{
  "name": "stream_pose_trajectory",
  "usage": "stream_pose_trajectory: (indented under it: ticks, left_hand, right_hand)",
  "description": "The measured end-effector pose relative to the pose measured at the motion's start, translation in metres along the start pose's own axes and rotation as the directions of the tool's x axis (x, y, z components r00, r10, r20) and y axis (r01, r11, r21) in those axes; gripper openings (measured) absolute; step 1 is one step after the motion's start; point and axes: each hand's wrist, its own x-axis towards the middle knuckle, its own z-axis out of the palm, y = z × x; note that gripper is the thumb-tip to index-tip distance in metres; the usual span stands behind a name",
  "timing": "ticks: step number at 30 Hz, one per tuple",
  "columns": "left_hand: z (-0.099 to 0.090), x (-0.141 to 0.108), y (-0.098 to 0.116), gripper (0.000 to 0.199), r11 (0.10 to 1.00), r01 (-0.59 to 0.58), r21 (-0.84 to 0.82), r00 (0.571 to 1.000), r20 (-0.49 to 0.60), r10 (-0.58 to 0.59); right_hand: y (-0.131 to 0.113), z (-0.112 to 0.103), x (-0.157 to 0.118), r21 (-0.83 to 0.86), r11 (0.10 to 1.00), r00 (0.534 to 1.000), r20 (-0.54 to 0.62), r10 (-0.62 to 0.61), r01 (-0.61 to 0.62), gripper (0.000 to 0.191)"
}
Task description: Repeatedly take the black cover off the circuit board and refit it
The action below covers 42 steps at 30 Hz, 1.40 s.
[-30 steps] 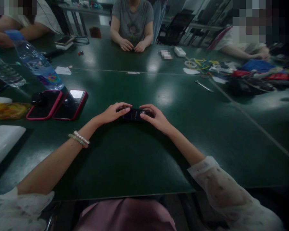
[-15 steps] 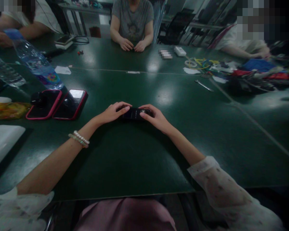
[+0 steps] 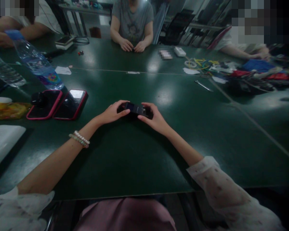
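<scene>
A small black device [image 3: 137,109] with a dark screen and tiny white markings is between my two hands, at the middle of the green table [image 3: 125,154]. My left hand [image 3: 113,112] grips its left end, thumb along the near edge and fingers behind. At the right end, my right hand [image 3: 155,118] holds it between the thumb in front and the fingers at the back. The device sits slightly tilted, its right end nearer to me. Its underside is hidden.
Two red-edged phones [image 3: 68,105] [image 3: 44,107] lie on the left, near a water bottle [image 3: 39,64] and a white object [image 3: 4,141]. A wrench [image 3: 204,86] and a cable pile [image 3: 202,64] are at right. Other people sit around the table.
The black device has turned a little, its left end now farther from me. My right thumb has moved off its top face to the near edge.
</scene>
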Motion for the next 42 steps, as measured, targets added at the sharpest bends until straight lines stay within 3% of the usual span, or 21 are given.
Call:
stream_pose_trajectory:
  ticks: [3,7,10,15,23,28,34,40,42]
  left_hand:
    - [0.0,0.0,0.0,0.071,1.0,-0.021,0.015,1.0,0.005,0.021]
    - [0.002,0.0,-0.004,0.08,1.0,-0.025,-0.004,1.0,-0.008,0.025]
    - [0.002,0.0,-0.005,0.082,1.0,-0.017,0.019,1.0,0.006,0.017]
    - [-0.002,-0.003,0.001,0.087,0.992,0.028,0.125,0.999,0.034,-0.033]
    - [-0.002,-0.003,0.004,0.079,0.986,0.018,0.167,0.999,0.047,-0.026]
    - [-0.002,-0.003,0.001,0.075,0.984,-0.008,0.178,0.999,0.041,0.001]
    - [-0.002,-0.002,-0.001,0.074,0.979,-0.024,0.201,0.999,0.049,0.014]
    - [-0.002,-0.002,0.002,0.074,0.978,-0.009,0.207,0.999,0.049,-0.001]
    - [-0.002,-0.002,0.003,0.074,0.979,0.002,0.206,0.999,0.047,-0.012]
  right_hand:
    - [-0.002,0.001,-0.001,-0.091,0.994,0.998,-0.003,-0.065,0.064,0.055]
    - [-0.004,0.002,0.002,-0.004,1.0,0.991,-0.135,-0.023,0.023,0.048]
    - [-0.002,-0.005,0.006,0.042,0.999,0.95,-0.313,0.017,-0.004,0.05]
    - [0.014,-0.023,0.009,-0.134,0.987,0.864,-0.504,0.009,-0.088,0.058]
    - [0.046,-0.019,0.011,-0.295,0.935,0.894,-0.445,0.05,-0.199,0.064]
    - [0.035,-0.021,0.009,-0.309,0.927,0.848,-0.529,0.018,-0.213,0.064]
    - [0.028,-0.022,0.008,-0.376,0.897,0.837,-0.547,-0.013,-0.232,0.06]
    - [0.045,-0.017,0.012,-0.411,0.897,0.928,-0.372,-0.003,-0.162,0.06]
    - [0.048,-0.016,0.013,-0.378,0.918,0.935,-0.352,-0.025,-0.118,0.057]
